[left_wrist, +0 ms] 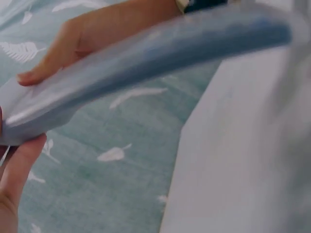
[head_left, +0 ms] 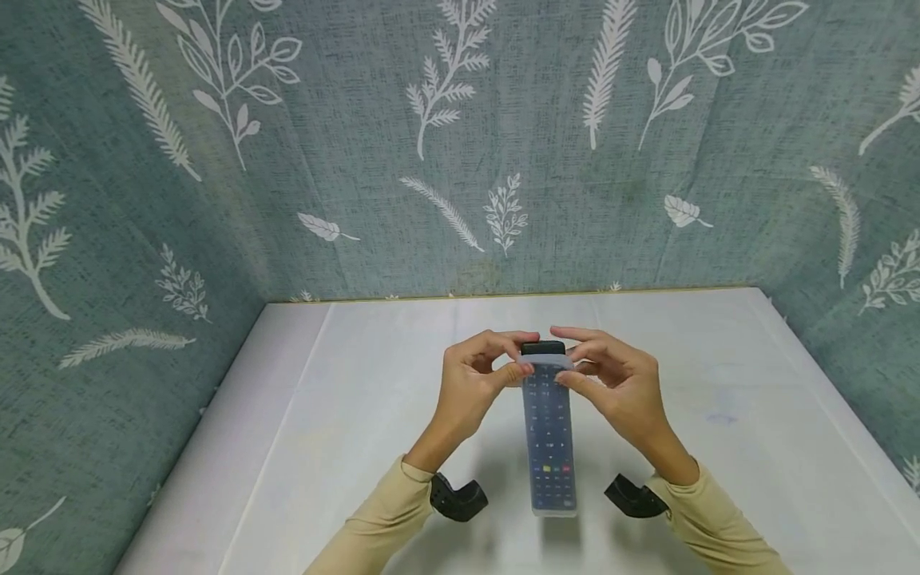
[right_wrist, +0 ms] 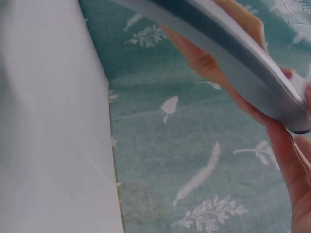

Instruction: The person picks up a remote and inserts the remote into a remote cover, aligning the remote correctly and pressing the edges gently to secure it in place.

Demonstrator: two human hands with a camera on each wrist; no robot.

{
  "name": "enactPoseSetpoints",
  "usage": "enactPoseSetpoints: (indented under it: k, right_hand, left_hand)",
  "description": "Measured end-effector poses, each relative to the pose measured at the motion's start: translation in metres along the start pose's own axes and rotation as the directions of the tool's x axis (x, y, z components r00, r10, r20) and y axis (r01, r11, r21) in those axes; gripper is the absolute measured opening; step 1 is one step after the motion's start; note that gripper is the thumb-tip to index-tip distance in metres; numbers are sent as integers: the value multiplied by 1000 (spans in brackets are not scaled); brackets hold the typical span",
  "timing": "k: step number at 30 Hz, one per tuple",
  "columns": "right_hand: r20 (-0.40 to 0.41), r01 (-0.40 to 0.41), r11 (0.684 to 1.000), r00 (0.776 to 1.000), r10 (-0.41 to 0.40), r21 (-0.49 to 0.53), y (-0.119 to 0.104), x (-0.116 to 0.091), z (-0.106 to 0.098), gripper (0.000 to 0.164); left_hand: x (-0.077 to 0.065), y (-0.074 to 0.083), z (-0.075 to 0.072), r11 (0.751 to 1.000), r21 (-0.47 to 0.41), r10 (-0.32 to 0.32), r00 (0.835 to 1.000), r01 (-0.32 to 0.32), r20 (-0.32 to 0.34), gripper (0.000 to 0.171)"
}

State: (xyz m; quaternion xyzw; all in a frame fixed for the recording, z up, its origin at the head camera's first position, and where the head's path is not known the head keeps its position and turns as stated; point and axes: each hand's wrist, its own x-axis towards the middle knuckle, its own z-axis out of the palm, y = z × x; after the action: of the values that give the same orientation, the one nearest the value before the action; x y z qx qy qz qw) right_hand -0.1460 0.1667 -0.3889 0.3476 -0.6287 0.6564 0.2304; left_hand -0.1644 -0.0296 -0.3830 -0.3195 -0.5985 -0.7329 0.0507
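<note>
A dark remote control with rows of buttons sits inside a translucent sleeve-like cover. Its black far end sticks out past the cover's mouth. The left hand pinches the left side of that mouth, thumb on the button face. On the opposite side the right hand grips the cover's edge between thumb and fingers, its index finger raised beyond the black end. Both wrist views show the cover side-on, held above the table. Some fingertips are hidden behind the remote.
A white table lies beneath the hands. Green-grey fabric with white leaf prints rises behind it and at both sides. Black wrist devices are worn at both sleeve cuffs.
</note>
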Motion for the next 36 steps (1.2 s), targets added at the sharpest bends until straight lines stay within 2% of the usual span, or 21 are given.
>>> enactPoseSetpoints:
  k: [4,7,10,13,16,19,24,31,36]
  right_hand:
    - [21,-33,999,999,34,-20,0,-1,-2,27]
    - [-12,-50,997,999,50,-54,2,-2,-1,25]
    - [-56,-77,995,996,74,-59,4,-4,0,20]
    - [-81,-87,995,993,83,-54,6,-6,1,16]
    - [-80,-61,997,995,57,-43,6,-7,2,14]
    - [-74,-14,999,997,11,-37,6,-7,5,14]
    - [-86,64,996,994,-68,-55,6,-6,9,18]
    - [-124,153,988,980,-156,-34,8,-5,19,12]
    - [-176,208,977,961,-214,-51,8,-1,25,12]
  left_hand:
    - [-2,-1,1,997,-22,-72,996,71,-46,8]
    - [-4,-1,2,992,-39,-124,990,121,-74,15]
    - [-8,-2,2,988,-33,-152,984,150,-88,24]
    - [-11,-3,1,988,-14,-158,984,157,-80,25]
    - [-12,-4,-1,992,2,-128,991,128,-41,22]
    - [-11,-2,-3,997,34,-68,998,67,18,18]
    - [-7,9,-1,996,87,14,997,-20,74,14]
    - [-1,21,4,986,117,115,993,-118,31,14]
    - [1,24,6,982,125,143,990,-141,-9,12]
